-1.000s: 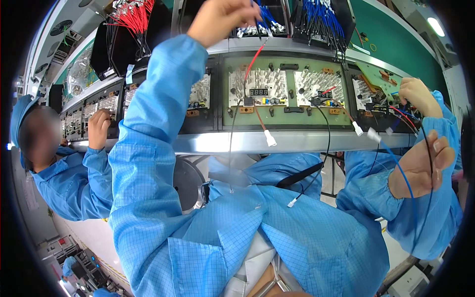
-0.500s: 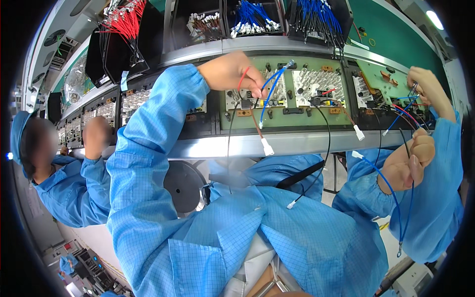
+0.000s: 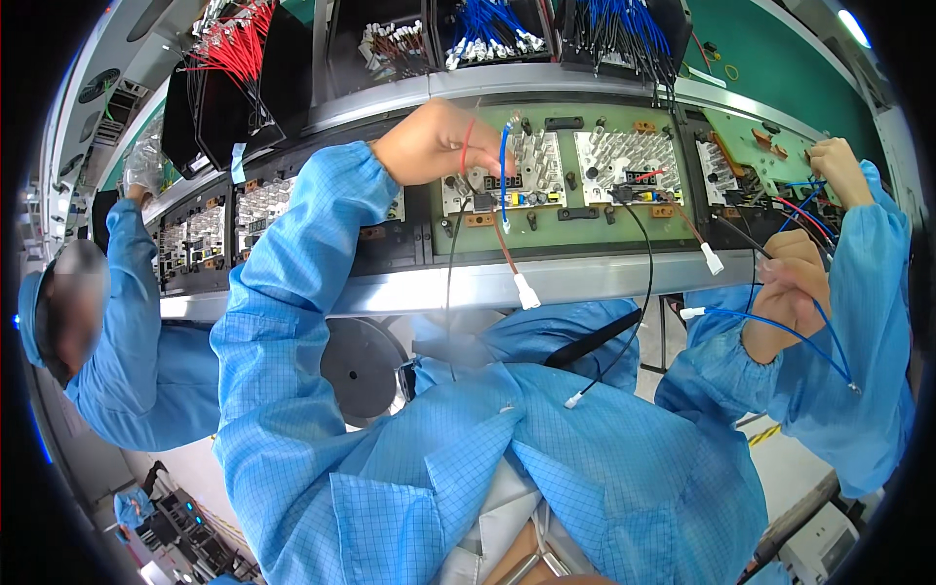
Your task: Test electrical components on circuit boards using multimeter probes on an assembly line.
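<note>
My left hand point(image 3: 444, 144) is closed, thumb and fingers pinching a short blue wire point(image 3: 504, 175) over a circuit board point(image 3: 539, 161) with clear upright parts and a small display. This wire hangs nearly vertical. A thin red wire point(image 3: 467, 146) runs in front of the hand. From the same board, a brown wire point(image 3: 506, 249) with a white connector point(image 3: 526, 291) hangs over the rail. At the right, my right hand point(image 3: 788, 297) is closed around another blue wire point(image 3: 780, 331), which loops out below it, with a white connector point(image 3: 692, 313) at one end.
A second circuit board point(image 3: 629, 161) shares the green fixture point(image 3: 575, 232), with black and brown wires trailing from it. Black bins of red wires point(image 3: 234, 44) and blue wires point(image 3: 492, 29) stand behind. A co-worker's hand point(image 3: 840, 168) works at the far right; another person point(image 3: 117, 341) sits left.
The blue wire in my left hand has swung from slanted to nearly upright. My right hand has shifted slightly left, and its wire's lower end has swung up. The person at left has reached forward.
</note>
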